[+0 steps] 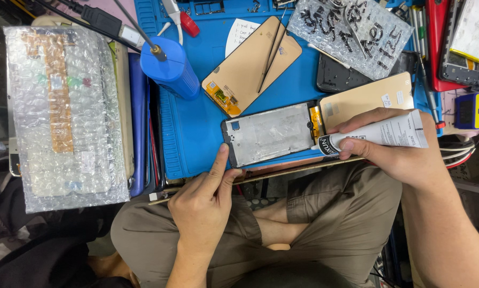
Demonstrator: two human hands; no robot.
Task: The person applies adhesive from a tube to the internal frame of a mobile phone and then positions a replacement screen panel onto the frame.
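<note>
Squeezing the white glue tube (386,133) clamped in the right hand (405,154) risks excess glue spreading over the phone frame (271,133) lying on the blue mat (197,128) — the left hand (202,205), fingers together, only pins one corner, so the frame may slip.

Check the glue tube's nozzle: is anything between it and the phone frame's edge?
Nothing visible. The right hand holds the white glue tube with its nozzle right at the phone frame, at the right end. The left hand touches the frame's opposite corner, clear of the nozzle.
</note>
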